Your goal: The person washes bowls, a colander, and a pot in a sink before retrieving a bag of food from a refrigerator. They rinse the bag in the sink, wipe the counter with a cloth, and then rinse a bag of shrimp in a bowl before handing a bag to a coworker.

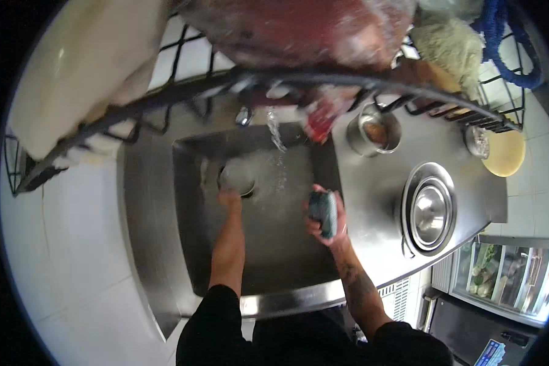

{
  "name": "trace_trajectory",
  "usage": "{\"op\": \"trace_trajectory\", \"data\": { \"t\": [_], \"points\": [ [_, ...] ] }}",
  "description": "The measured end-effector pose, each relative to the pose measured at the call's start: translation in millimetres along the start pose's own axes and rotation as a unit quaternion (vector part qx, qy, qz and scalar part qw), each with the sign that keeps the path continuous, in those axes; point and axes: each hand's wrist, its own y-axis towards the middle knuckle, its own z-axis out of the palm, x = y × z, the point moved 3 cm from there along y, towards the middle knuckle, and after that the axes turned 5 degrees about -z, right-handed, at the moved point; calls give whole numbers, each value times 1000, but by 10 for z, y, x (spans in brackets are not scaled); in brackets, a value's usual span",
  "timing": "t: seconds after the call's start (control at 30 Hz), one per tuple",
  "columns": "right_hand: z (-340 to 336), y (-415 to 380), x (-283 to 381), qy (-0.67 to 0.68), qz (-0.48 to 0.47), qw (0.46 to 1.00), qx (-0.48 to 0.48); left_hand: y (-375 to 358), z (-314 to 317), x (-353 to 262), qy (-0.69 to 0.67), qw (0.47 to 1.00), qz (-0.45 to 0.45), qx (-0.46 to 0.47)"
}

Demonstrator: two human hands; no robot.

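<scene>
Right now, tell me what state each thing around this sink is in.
Water, running into the sink
Left hand, inside the sink, grip unclear
Right hand, closed around the sponge
Sponge, held
Pot, uncovered, brownish contents inside
Steel bowls, nested
Wire rack, loaded
Glass case, holding greens

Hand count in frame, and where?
2. Left hand: left part of the sink, at a blurred round shape; grip unclear. Right hand: near the sink's right edge, holding a dark-green sponge. No other hand shows.
</scene>
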Motion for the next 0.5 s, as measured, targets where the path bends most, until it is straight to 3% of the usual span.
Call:
{"op": "trace_trajectory", "data": {
  "t": [0.03, 0.07, 0.1, 0.17, 0.23, 0.27, 0.3, 0.33, 0.37, 0.4, 0.43, 0.47, 0.5],
  "points": [
    [41, 24, -42, 14, -1, 1000, -24, -118, -100, -221, 115, 980, 161, -19],
    [51, 35, -94, 26, -3, 999, -47, -272, -201, -437, 225, 920, 312, -78],
    [35, 67, -132, 35, 7, 998, -50, -743, -315, -834, 422, 766, 480, -70],
    [-46, 251, -181, -95, -2, 994, -44, -1041, -406, -1196, 182, 844, 501, 65],
    [-228, 898, -249, -297, 1, 935, -194, -1438, -315, -1533, 201, 794, 574, 15],
    [-331, 1255, -228, -376, -2, 901, -215, -1550, -223, -1669, 148, 878, 447, 84],
    [-631, 1661, -221, -439, -102, 884, -126, -1631, -108, -1743, 85, 936, 307, 147],
    [-626, 1710, -388, -435, -99, 886, -124, -1668, 32, -1707, 87, 937, 308, 143],
    [-453, 1776, -509, -741, -237, 617, -122, -1622, 214, -1599, 28, 949, 263, 174],
    [-260, 1835, -610, -908, -335, 231, -100, -1456, 387, -1526, -34, 953, 219, 206],
    [-221, 1837, -549, -907, -340, 229, -99, -980, 566, -1364, -58, 954, 182, 230],
    [-247, 1815, -539, -942, -258, 207, 65, -869, 399, -1464, -61, 953, 184, 232],
    [-282, 1814, -460, -949, -207, 186, 149, -807, 180, -1524, -128, 927, 131, 329]
  ]
}}
